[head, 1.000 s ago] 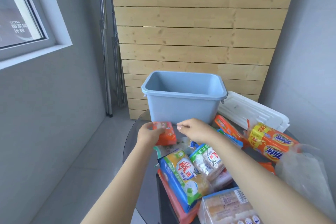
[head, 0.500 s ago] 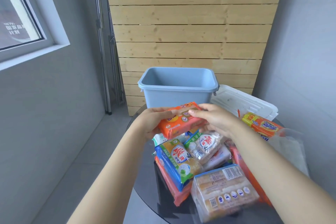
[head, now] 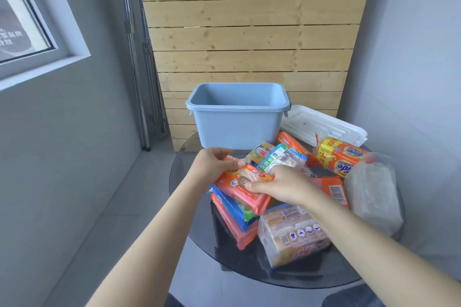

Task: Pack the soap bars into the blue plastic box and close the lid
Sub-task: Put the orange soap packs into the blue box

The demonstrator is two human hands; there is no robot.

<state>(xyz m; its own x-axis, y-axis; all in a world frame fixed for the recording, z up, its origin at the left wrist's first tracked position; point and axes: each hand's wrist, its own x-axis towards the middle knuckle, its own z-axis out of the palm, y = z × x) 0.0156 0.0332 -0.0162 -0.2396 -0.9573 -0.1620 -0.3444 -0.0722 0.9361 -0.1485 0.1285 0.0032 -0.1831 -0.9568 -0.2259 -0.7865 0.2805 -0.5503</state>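
Note:
The open blue plastic box stands at the back of a round dark glass table, with nothing visible inside. Its white lid lies to its right. In front of the box sits a pile of wrapped soap packs. My left hand grips the far end of an orange soap pack and my right hand pinches its near right side. The pack is held just above the pile, over a blue pack and a salmon pack.
An orange and yellow Tide pack and a clear plastic bag lie at the right. A clear pack of yellow bars sits near the front. A wooden slat wall stands behind the table, with grey walls on both sides.
The orange pack has turned and come lower and closer to me, held by both hands. A second earlier only my left hand held it near the box.

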